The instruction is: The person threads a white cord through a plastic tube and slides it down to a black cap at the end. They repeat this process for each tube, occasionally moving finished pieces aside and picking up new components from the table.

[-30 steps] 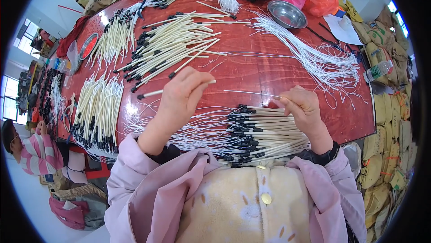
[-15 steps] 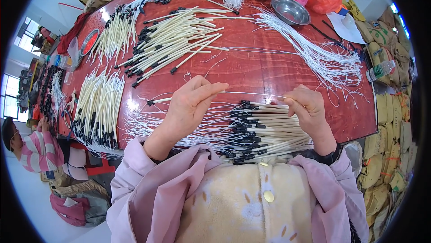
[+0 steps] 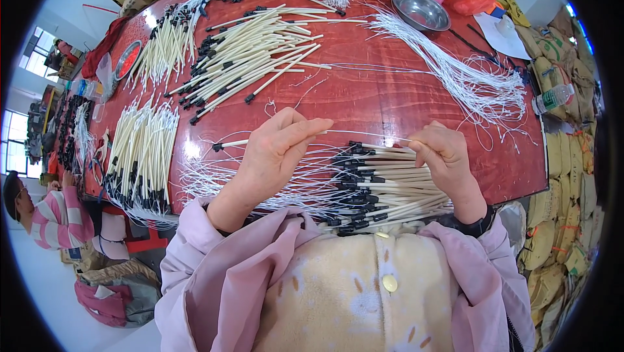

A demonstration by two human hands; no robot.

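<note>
My left hand (image 3: 276, 147) is closed around a thin cream tube (image 3: 235, 144), whose black-capped end sticks out on the left. From the tube's other end at my left fingertips, a white cord (image 3: 370, 133) runs across to my right hand (image 3: 444, 154). My right thumb and fingers pinch that cord. Beneath both hands lies a pile of cream tubes (image 3: 400, 186) with black ends, and white cords (image 3: 286, 180) spread out from it leftward. The part of the tube inside my left palm is hidden.
Further up the red table (image 3: 383, 102) lie a heap of black-capped tubes (image 3: 253, 59) and a bundle of white cords (image 3: 455, 79). A metal bowl (image 3: 421, 11) sits at the back right. Stacked sacks (image 3: 559, 202) line the right side. Another person (image 3: 55, 219) sits at left.
Both hands stay almost in place, keeping their grips. The cord between them bows slightly more than before. The whole view has shifted a little.
</note>
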